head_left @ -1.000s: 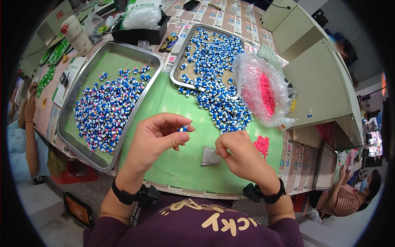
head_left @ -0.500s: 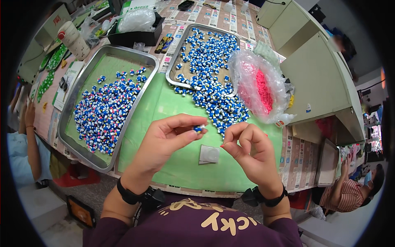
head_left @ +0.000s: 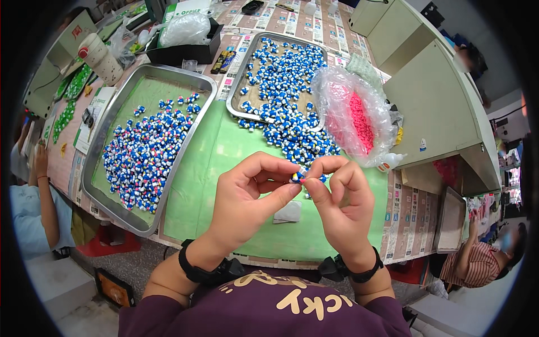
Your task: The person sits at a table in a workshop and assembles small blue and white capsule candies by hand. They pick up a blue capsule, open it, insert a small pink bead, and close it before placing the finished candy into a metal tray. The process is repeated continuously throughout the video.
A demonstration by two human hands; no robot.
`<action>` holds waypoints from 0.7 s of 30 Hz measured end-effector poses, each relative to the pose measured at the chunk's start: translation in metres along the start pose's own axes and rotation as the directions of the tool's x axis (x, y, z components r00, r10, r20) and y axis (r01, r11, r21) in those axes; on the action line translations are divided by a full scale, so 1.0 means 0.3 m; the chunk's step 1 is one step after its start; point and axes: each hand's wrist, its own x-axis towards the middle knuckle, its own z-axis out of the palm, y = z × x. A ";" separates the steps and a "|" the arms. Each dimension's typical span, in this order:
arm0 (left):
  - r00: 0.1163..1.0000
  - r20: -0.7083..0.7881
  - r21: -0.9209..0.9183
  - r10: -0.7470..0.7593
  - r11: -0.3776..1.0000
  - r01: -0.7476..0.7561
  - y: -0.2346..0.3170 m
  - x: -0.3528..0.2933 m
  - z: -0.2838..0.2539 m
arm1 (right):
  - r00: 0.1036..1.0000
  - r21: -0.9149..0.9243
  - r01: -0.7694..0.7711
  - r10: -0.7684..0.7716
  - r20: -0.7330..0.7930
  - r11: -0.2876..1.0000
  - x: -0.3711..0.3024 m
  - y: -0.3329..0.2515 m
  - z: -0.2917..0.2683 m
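Note:
Between the thumb and fingers of my left hand (head_left: 252, 194) is a small blue-and-white figurine (head_left: 295, 177). My right hand (head_left: 347, 199) pinches a tiny pink piece (head_left: 304, 181) against the figurine's right side; the fingertips hide most of the contact. Just below the hands, a small whitish square pad (head_left: 288, 212) lies on the green mat (head_left: 241, 230). A heap of similar blue-and-white figurines (head_left: 300, 140) spills from a metal tray (head_left: 231, 92) toward me. Beside it, an open clear plastic bag (head_left: 331, 104) holds many small pink pieces (head_left: 361, 123).
At left, a second metal tray (head_left: 92, 188) contains figurines with pink bits on them. Behind it are a black box (head_left: 182, 54) and a speckled tumbler (head_left: 101, 59). A small white bottle (head_left: 391, 162) lies beside the bag, near a pale cabinet (head_left: 438, 106). Co-workers sit at both sides.
My hands have come together: the left moved right with the figurine, and the pink piece in my right fingers now meets it.

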 end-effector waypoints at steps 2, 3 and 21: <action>0.998 -0.002 0.059 0.064 0.996 -0.064 0.000 -0.003 0.008 | 0.997 -0.134 0.080 -0.082 -0.005 0.988 0.001 0.000 0.005; 0.994 -0.008 0.098 0.109 0.989 -0.108 -0.001 -0.007 0.014 | 0.992 -0.200 0.119 -0.122 -0.003 0.973 0.001 0.000 0.007; 0.874 -0.177 0.515 0.453 0.799 -0.310 0.071 -0.022 -0.231 | 0.993 0.112 -0.117 0.120 -0.021 0.987 0.032 -0.012 -0.168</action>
